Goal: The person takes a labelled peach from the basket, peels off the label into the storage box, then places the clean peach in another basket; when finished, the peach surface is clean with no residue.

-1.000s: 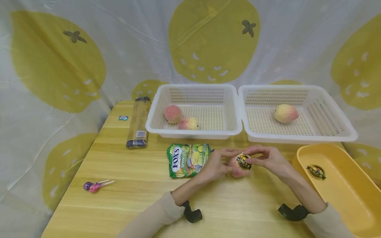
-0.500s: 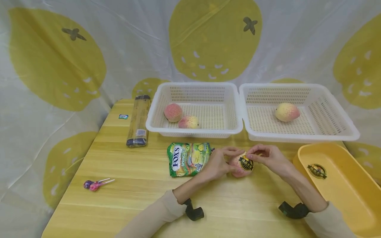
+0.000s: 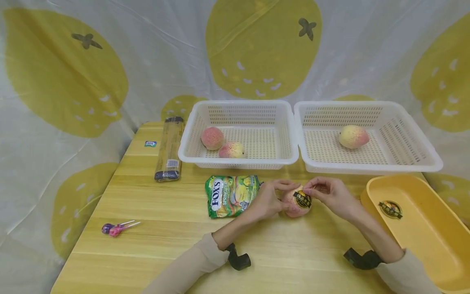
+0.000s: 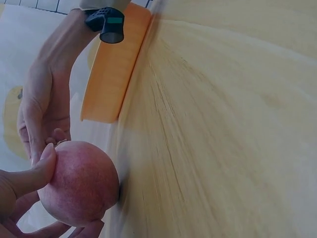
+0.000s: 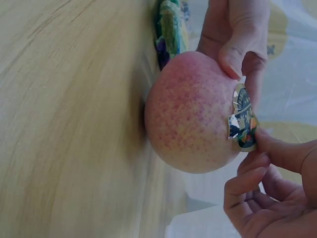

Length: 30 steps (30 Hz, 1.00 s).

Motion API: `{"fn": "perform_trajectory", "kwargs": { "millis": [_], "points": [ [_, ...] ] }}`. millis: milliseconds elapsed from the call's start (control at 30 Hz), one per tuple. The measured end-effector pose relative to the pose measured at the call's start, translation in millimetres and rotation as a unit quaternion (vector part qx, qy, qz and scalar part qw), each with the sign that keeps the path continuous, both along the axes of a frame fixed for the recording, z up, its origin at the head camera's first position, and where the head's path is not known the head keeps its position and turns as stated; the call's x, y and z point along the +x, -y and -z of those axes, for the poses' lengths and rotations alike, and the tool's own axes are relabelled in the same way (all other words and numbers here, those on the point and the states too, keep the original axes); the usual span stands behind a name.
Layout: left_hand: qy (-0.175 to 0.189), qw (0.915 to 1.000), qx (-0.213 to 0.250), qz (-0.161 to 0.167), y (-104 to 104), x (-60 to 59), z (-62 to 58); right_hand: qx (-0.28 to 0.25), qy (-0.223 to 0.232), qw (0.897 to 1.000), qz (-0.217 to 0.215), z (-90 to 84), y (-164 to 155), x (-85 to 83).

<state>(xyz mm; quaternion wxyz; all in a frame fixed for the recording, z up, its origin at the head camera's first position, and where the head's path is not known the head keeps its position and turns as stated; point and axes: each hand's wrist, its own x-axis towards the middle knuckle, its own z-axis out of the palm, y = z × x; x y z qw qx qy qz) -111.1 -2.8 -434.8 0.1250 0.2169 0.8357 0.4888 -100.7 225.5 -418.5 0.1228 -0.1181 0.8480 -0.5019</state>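
1. The peach (image 3: 295, 201) rests on the worktop (image 3: 154, 212) between both hands, round, matte and speckled pink.
2. The left hand (image 3: 265, 201) cups its left side; the right hand (image 3: 328, 195) pinches the glossy sticker (image 3: 302, 199) on its right face.
3. A crinkly candy bag (image 3: 229, 196) lies just left of the left grip; a smooth yellow tub (image 3: 422, 232) sits right of the right one.

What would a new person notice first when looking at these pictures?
Most striking are the two hands at the middle of the table: the left hand holds a pink peach resting on the wood, while the right hand pinches a dark round sticker on it. Behind them stand two white baskets holding more peaches, and a yellow tub sits at the right.
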Motion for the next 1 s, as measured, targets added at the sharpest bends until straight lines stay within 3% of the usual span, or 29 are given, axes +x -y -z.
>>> {"fn": "perform_trajectory", "kwargs": {
  "millis": [400,633,867,1000],
  "points": [
    [0.036,0.9991,0.018,-0.013,2,-4.3,-0.4,-0.002,-0.146,0.989,0.003,2.6,3,6.9],
    [0.036,0.9991,0.019,-0.012,2,-5.5,0.2,-0.008,-0.179,0.984,0.009,3.3,3,5.3],
    [0.039,0.9989,0.023,-0.012,2,-5.8,0.4,0.024,-0.248,0.968,0.024,4.3,5,10.8],
    [0.041,0.9989,0.022,-0.01,2,-6.6,1.6,0.013,-0.27,0.962,0.035,1.0,7,18.4]
  ]
}}
